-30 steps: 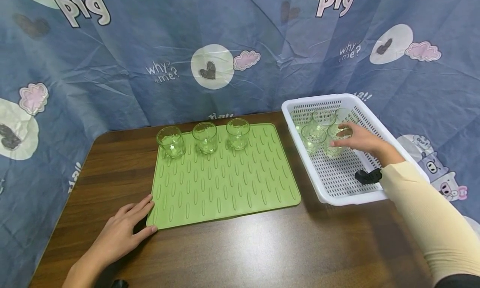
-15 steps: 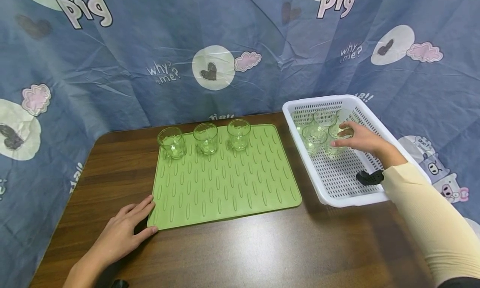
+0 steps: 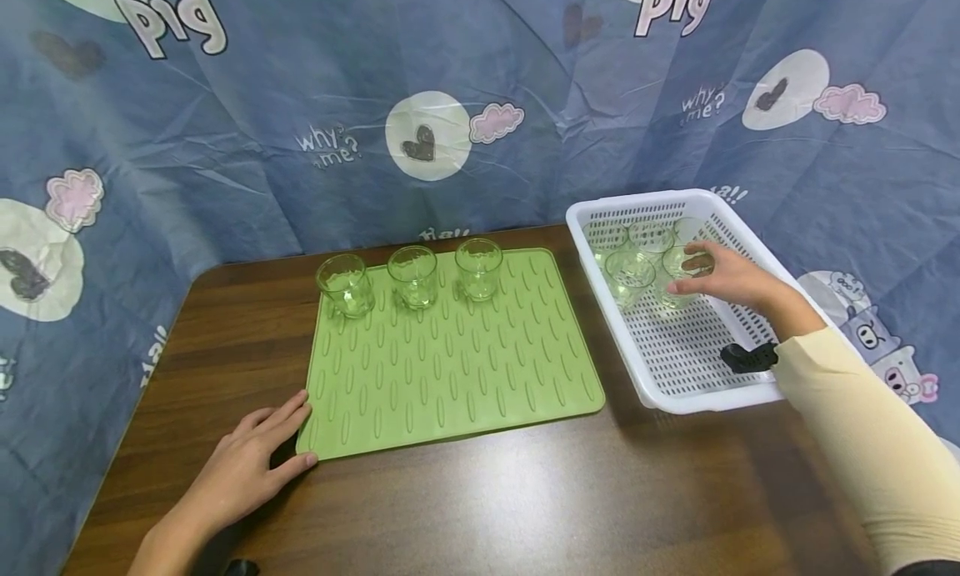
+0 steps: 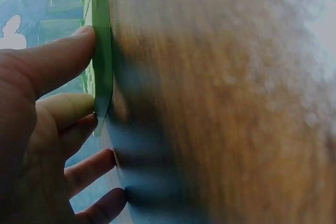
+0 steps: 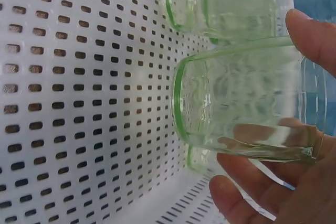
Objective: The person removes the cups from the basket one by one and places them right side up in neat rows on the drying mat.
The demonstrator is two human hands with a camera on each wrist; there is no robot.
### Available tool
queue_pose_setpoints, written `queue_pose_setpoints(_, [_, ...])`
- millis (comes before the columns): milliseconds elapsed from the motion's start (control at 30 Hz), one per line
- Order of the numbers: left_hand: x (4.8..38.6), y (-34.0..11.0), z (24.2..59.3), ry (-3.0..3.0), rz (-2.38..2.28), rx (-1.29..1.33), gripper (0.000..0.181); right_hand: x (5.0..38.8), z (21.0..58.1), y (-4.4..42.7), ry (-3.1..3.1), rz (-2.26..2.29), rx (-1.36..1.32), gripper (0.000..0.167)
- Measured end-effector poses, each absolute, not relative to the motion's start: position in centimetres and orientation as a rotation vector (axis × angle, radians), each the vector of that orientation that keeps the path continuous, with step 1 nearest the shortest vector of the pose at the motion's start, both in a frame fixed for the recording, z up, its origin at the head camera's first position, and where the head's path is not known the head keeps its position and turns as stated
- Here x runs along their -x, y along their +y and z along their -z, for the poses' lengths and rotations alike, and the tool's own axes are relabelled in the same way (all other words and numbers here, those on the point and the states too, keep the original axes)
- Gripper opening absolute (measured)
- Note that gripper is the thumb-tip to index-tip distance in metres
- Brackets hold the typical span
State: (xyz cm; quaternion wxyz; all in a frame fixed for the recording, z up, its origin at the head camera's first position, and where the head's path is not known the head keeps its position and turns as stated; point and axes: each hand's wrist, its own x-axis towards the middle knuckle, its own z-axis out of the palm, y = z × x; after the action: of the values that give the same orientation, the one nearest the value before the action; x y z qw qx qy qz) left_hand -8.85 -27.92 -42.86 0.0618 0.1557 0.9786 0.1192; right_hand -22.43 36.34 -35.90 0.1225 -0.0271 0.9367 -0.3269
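Right hand [image 3: 727, 279] grips a glass [image 5: 236, 98]; left hand [image 3: 243, 468] touches the mat [image 3: 450, 368]

The right hand holds its glass between thumb and fingers, inside the white basket [image 3: 678, 359]. The left hand lies loosely spread at the mat's near left corner. Four other glasses [image 3: 630, 277] sit in the basket's far part; three more [image 3: 480, 269] line the mat's far edge. Behind the table [image 3: 450, 509] hangs a blue cloth [image 3: 300, 76].

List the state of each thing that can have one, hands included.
green mat: lying flat
mat glasses: three, upright, empty
white basket: upright, holding glasses
held glass: about upright, empty, inside the basket
other basket glasses: upright, look empty
left hand: relaxed, touching the mat's near left corner
right hand: gripping the held glass
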Motion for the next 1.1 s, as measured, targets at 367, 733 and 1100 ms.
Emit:
queue_pose_setpoints(367, [8.9,-27.9,42.8,2.962,-0.352,-0.474,0.076,21.9,35.2,37.7,2.740,1.196,-0.028,0.091])
queue_pose_setpoints(733, [8.9,-27.8,42.9,2.959,-0.351,-0.466,0.076,21.5,34.9,37.7,2.894,1.462,-0.110,0.084])
queue_pose_setpoints(1100, [8.9,-27.8,43.0,2.950,-0.359,-0.457,0.076,21.5,34.6,37.5,2.890,1.583,-0.083,0.077])
